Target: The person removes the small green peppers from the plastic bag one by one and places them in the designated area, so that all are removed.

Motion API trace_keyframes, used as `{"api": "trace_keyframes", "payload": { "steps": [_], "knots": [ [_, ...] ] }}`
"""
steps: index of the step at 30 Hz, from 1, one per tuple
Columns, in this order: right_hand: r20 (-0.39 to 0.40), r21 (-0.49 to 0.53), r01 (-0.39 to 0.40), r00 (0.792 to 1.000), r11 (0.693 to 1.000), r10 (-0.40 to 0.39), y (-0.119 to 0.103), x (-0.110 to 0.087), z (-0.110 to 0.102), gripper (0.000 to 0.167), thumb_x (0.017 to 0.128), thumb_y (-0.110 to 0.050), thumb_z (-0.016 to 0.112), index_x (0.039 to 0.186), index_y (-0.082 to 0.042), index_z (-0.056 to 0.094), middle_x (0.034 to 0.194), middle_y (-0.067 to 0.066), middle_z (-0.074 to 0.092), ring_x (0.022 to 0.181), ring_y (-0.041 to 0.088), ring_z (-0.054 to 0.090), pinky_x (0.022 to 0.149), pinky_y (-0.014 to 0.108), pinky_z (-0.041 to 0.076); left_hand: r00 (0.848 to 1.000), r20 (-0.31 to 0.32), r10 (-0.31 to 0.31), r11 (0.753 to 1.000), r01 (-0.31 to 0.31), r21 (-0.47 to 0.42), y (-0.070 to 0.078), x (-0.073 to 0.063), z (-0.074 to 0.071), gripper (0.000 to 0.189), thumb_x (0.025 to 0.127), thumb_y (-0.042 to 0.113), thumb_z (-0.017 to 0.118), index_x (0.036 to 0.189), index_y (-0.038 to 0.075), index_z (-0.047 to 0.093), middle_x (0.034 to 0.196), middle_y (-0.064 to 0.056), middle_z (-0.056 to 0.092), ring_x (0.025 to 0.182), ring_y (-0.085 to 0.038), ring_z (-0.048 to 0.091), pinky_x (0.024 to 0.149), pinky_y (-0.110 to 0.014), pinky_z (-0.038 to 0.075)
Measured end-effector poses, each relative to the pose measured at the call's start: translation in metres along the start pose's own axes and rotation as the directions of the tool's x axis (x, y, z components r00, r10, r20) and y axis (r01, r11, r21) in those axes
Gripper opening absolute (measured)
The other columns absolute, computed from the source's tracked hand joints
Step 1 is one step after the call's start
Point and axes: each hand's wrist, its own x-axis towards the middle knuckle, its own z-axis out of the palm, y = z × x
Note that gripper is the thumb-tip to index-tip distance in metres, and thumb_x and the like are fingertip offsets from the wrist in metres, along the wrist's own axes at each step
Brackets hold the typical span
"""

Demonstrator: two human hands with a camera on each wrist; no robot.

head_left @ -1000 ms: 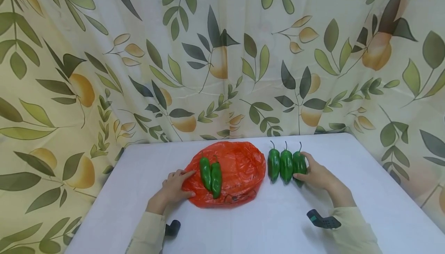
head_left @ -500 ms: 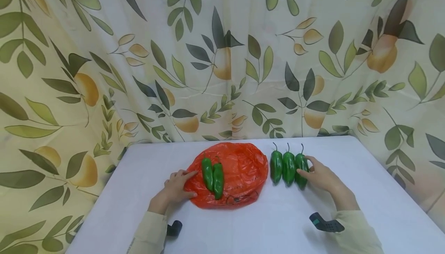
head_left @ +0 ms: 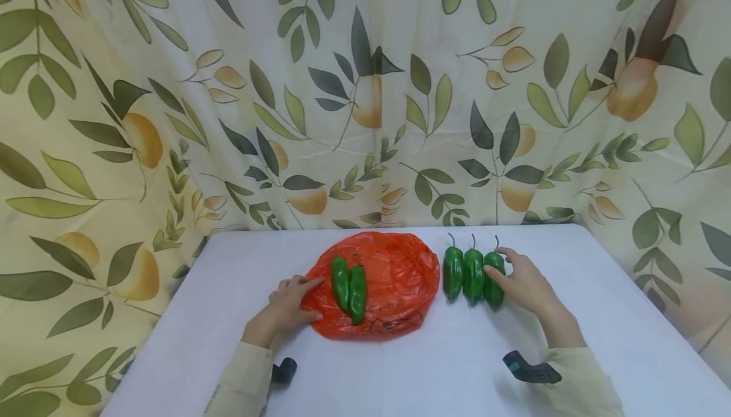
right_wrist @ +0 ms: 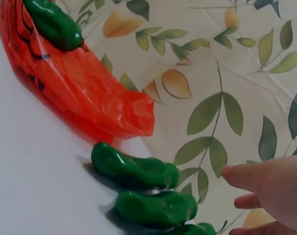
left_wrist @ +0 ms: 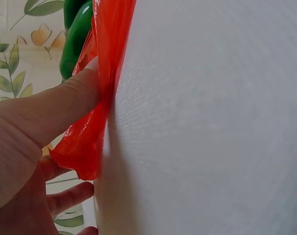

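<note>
A red plastic bag (head_left: 400,271) lies flat on the table with two green peppers (head_left: 340,282) on its left part. My left hand (head_left: 288,306) rests at the bag's left edge, fingers spread; in the left wrist view the thumb (left_wrist: 65,100) touches the red plastic. Right of the bag, three more green peppers stand in a row, stems away from me: the left one (head_left: 454,274), the middle one (head_left: 474,277) and the right one (head_left: 493,296). Over the right pepper, my right hand (head_left: 524,282) is held with thumb and fingers apart; the right wrist view shows its fingers (right_wrist: 246,177) beside the stem ends.
A white-covered table (head_left: 388,379) reaches back to a leaf-and-fruit patterned curtain (head_left: 365,87). Dark devices are worn at both wrists, the left device (head_left: 283,371) and the right device (head_left: 531,369).
My right hand's thumb and fingers have loosened and lifted slightly from the right pepper, which stays in the row. The left hand keeps its place at the bag; the head view shifts a little.
</note>
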Motion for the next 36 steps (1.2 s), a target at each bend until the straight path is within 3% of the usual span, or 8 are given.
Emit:
{"api": "trace_keyframes", "payload": {
  "steps": [7,16,22,29,36],
  "knots": [
    [-0.03,0.051,0.052,0.998,0.997,-0.051,-0.02,-0.001,0.003,0.062,0.101,-0.033,0.058,0.148,0.004,0.04,0.139,0.039,0.048,0.095,0.036,0.063,0.076,0.048,0.058,1.0,-0.004,-0.012,1.0,0.012,-0.002,-0.004,-0.003,0.0,0.079,0.079,0.037,0.085,0.15,0.03,0.05,0.142,-0.011,0.051,0.131,-0.032,0.042,0.103,-0.062,0.044],
    [-0.021,0.064,0.063,0.998,0.996,-0.061,-0.034,-0.003,0.007,0.062,0.101,-0.035,0.06,0.149,0.0,0.041,0.134,0.033,0.053,0.09,0.027,0.058,0.07,0.035,0.055,1.0,-0.001,-0.011,1.0,0.011,-0.012,-0.005,-0.008,0.002,0.079,0.079,0.036,0.085,0.15,0.028,0.051,0.142,-0.011,0.051,0.129,-0.032,0.043,0.102,-0.061,0.046],
    [-0.028,0.074,0.081,0.996,0.994,-0.079,-0.044,-0.004,0.008,0.06,0.101,-0.033,0.06,0.149,-0.002,0.043,0.133,0.032,0.055,0.095,0.031,0.059,0.076,0.043,0.058,1.0,-0.011,0.019,1.0,-0.019,-0.005,-0.007,-0.007,0.0,0.077,0.081,0.036,0.084,0.149,0.026,0.051,0.143,-0.012,0.05,0.13,-0.034,0.043,0.102,-0.062,0.044],
    [-0.006,0.162,0.143,0.99,0.977,-0.143,-0.055,-0.004,0.018,0.058,0.1,-0.033,0.062,0.148,-0.005,0.044,0.136,0.028,0.055,0.1,0.029,0.059,0.068,0.031,0.059,1.0,-0.007,0.022,1.0,-0.023,-0.012,-0.006,-0.006,0.003,0.077,0.08,0.036,0.085,0.149,0.025,0.052,0.142,-0.012,0.051,0.128,-0.034,0.043,0.102,-0.061,0.044],
    [-0.017,0.244,0.228,0.973,0.943,-0.231,-0.076,-0.004,0.028,0.055,0.1,-0.027,0.063,0.147,-0.006,0.046,0.138,0.028,0.056,0.106,0.033,0.063,0.073,0.034,0.062,0.999,-0.007,0.038,0.999,-0.038,-0.007,0.001,-0.004,-0.001,0.076,0.08,0.035,0.085,0.148,0.025,0.052,0.14,-0.011,0.051,0.129,-0.034,0.042,0.101,-0.062,0.044]
  ]
}}
